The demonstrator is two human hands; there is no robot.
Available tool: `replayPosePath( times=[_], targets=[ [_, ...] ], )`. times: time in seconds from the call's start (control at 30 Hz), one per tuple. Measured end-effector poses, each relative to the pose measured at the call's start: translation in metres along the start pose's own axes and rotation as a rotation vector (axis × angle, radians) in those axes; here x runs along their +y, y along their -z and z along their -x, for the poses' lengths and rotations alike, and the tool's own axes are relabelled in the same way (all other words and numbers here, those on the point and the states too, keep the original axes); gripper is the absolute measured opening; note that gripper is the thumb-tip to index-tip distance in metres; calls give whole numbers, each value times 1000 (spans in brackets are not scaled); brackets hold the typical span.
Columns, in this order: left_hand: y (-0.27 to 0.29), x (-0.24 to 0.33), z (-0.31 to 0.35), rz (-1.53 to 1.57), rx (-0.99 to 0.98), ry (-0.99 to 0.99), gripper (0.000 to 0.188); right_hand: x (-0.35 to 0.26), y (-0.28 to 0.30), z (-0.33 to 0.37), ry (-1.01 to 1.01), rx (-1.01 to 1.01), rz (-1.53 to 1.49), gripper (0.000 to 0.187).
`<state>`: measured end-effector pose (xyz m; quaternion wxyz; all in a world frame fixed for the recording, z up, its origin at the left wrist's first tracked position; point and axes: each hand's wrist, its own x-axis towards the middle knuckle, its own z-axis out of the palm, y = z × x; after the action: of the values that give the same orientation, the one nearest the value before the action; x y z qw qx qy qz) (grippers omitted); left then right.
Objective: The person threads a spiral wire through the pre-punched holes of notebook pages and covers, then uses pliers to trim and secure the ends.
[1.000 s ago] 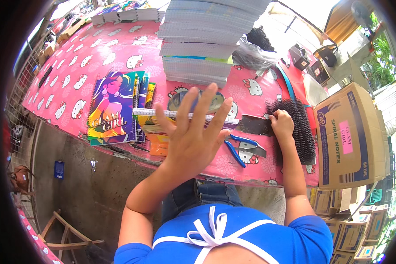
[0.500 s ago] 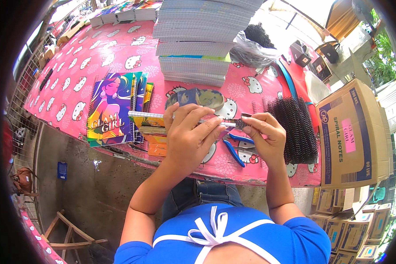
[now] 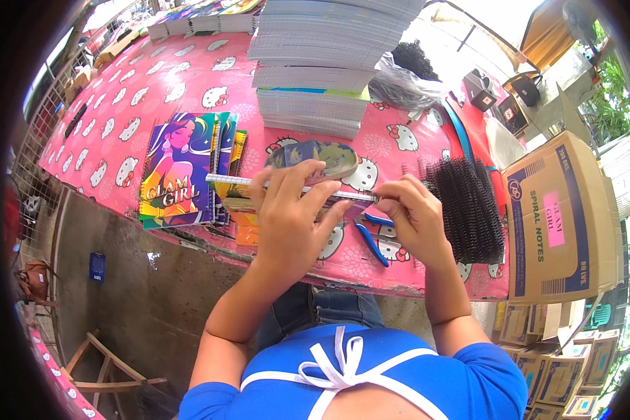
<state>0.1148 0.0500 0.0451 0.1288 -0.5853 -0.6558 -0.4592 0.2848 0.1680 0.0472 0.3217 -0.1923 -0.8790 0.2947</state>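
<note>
My left hand [image 3: 287, 217] grips a notebook [image 3: 227, 180] held edge-on, its white punched edge running from left to right. At the notebook's right end, my right hand [image 3: 414, 220] pinches a dark spiral binding coil, mostly hidden by the fingers. Below the notebook lies a pair of cutting pliers [image 3: 372, 245] with blue handles. An oval dish [image 3: 339, 162] with a blue block in it sits just beyond my hands. To the right lies a bundle of black spiral coils [image 3: 469, 210].
Colourful bound notebooks [image 3: 177, 168] lie at the left. A tall stack of punched page blocks [image 3: 322, 49] rises at the back. A cardboard box [image 3: 567, 217] stands beyond the right edge of the pink-covered table [image 3: 70, 150]. A plastic bag [image 3: 406, 87] lies behind.
My right hand has shifted slightly left along the notebook's end, and its fingers now cover more of the dark coil. The left hand keeps its hold on the notebook.
</note>
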Motion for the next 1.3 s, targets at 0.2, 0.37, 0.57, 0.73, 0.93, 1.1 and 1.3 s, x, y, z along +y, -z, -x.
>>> replayPosePath(
  times=[0.2,0.37,0.57,0.73,0.93,1.1,1.3],
  targets=[
    [-1,-10,10,20,-31,-28,20,-11,0,-12,69,-117,77,15],
    [-4,-8,15,58,12,-60,21,47,-21,-73,372,-149,290,35],
    [-5,-9,14,71,86,0,33,98,-61,-73,193,-441,503,46],
    [-13,-20,16,44,115,-82,31,75,-14,-56,-25,-169,-637,25],
    [-7,-19,10,77,87,-63,32,85,14,-40,-178,-211,-233,30],
    [7,-13,4,184,8,77,52,73,2,-50,-231,-412,-242,47],
    [30,-40,10,-223,48,100,44,61,-23,-56,12,-269,-818,32]
  ],
)
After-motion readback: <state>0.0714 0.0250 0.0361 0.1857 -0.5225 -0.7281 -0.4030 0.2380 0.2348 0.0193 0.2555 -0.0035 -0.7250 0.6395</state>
